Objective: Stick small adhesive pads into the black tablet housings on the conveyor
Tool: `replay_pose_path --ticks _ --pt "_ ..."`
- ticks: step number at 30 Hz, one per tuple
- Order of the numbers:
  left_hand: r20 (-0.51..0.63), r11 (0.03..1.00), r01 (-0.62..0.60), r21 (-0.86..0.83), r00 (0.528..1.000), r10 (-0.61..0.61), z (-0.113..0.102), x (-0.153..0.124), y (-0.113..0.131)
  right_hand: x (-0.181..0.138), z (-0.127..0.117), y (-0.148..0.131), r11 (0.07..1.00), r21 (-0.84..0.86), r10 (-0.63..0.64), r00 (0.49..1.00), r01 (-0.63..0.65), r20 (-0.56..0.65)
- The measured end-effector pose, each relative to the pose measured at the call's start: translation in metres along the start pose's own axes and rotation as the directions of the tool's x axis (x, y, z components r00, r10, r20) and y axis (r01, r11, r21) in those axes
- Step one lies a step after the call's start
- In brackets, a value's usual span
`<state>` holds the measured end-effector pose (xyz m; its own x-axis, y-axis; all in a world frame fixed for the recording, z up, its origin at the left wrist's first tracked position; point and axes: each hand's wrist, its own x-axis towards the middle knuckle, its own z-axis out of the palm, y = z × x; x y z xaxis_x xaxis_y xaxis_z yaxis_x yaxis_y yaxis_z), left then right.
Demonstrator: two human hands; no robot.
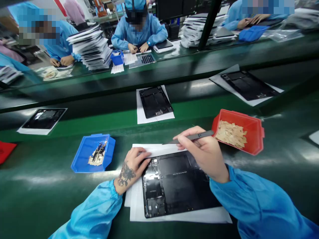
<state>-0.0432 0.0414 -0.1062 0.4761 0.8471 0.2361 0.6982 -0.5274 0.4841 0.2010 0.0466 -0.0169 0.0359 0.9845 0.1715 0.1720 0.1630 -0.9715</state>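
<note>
A black tablet back shell (174, 182) lies on white paper (174, 217) in front of me. My left hand (131, 167), tattooed on its back, rests at the shell's upper left corner with fingers curled and pressing down on it. My right hand (203, 152) hovers over the shell's upper right part, closed on grey tweezers (193, 136) whose tip points left over the paper's far edge.
A red bin (249, 124) of tan pieces stands right of my right hand. A blue bin (84, 152) with small dark parts sits to the left. More black shells (154, 101) on paper lie on the green conveyor (112, 118). Workers in blue coats sit across.
</note>
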Motion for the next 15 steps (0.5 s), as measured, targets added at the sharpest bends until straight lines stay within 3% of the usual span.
replay_pose_path --ticks 7,15 --pt "0.115 0.981 -0.127 0.146 0.987 0.111 0.01 0.032 -0.011 -0.005 -0.015 -0.015 0.998 -0.015 -0.057 0.996 0.056 -0.07" --pt "0.124 0.938 -0.165 0.306 0.983 0.133 0.008 0.038 0.008 -0.006 -0.027 -0.021 0.986 -0.067 -0.158 0.981 0.151 -0.112"
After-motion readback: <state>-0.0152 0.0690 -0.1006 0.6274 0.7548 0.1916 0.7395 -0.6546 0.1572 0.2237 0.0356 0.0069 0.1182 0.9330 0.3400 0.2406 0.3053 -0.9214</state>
